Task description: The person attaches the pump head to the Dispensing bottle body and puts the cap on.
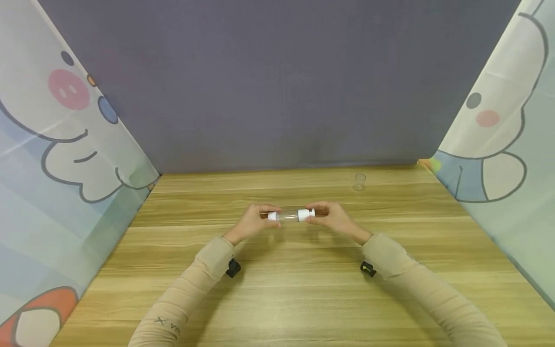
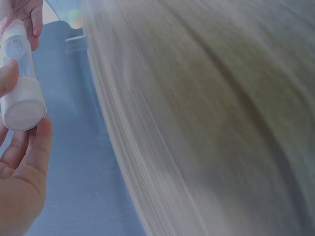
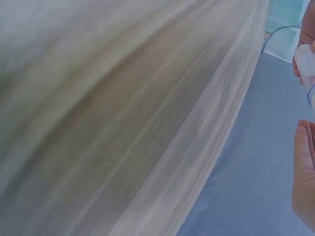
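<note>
A clear bottle (image 1: 288,217) with a white base and a white pump top lies sideways in the air above the table, between both hands. My left hand (image 1: 253,221) pinches its white base (image 2: 24,105) between thumb and fingers. At the other end, my right hand (image 1: 336,219) holds the white pump top (image 1: 304,215) between thumb and fingers. The right wrist view catches only part of the bottle (image 3: 307,66) and of the right hand (image 3: 304,182) at its edge.
A small clear cap (image 1: 359,182) stands near the back right of the wooden table (image 1: 277,299). A dark grey partition (image 1: 277,86) rises behind the table. Cartoon-printed curtains flank both sides. Black devices (image 1: 233,268) sit at both wrists.
</note>
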Tool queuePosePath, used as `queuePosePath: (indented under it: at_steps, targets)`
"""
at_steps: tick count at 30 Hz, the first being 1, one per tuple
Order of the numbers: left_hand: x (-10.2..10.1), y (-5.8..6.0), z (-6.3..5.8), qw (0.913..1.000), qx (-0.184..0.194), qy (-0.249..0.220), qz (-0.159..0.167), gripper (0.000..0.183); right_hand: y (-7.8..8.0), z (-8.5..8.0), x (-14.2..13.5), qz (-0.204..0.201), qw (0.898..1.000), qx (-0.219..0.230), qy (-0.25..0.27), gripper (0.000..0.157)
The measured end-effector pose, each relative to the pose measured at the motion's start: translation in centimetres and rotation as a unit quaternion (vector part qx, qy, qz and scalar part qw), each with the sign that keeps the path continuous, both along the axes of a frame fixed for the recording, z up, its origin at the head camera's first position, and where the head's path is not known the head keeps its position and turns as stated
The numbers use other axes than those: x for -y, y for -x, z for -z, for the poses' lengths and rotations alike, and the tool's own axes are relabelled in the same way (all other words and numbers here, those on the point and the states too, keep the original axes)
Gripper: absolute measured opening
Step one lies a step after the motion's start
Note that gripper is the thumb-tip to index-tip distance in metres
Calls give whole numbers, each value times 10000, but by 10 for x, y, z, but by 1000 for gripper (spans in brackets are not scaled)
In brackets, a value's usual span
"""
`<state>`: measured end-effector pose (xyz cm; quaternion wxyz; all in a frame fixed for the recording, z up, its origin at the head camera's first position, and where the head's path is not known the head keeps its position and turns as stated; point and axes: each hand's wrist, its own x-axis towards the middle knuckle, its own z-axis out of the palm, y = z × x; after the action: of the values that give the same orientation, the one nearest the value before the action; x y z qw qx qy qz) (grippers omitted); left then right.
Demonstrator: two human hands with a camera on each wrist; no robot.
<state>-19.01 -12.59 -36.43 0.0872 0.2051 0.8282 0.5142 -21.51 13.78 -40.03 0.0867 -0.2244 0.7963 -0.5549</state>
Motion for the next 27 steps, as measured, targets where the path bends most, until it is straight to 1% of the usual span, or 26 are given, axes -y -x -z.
queuePosePath:
  at_steps: [8, 11, 15, 16, 20, 27]
  targets:
    - [-1, 0, 1, 10000, 36, 28, 32, 41, -1, 1, -2, -36, 9999, -108, 82, 43]
    - [0, 9, 13, 10000, 35, 86, 10, 42, -1, 1, -3, -63, 9999, -129, 73, 42]
    - [4, 22, 33, 9999, 43, 85, -64, 43, -1, 1, -2, -98, 9998, -131, 70, 41]
    - [4, 23, 34, 9999, 40, 70, -82, 44, -1, 1, -2, -100, 9999, -114, 72, 41]
    - [5, 24, 36, 9999, 34, 36, -101, 44, -1, 1, -1, -107, 9999, -63, 115, 41]
    - [5, 23, 34, 9999, 67, 8, -114, 45, -1, 2, -1, -104, 9997, 2, 212, 39]
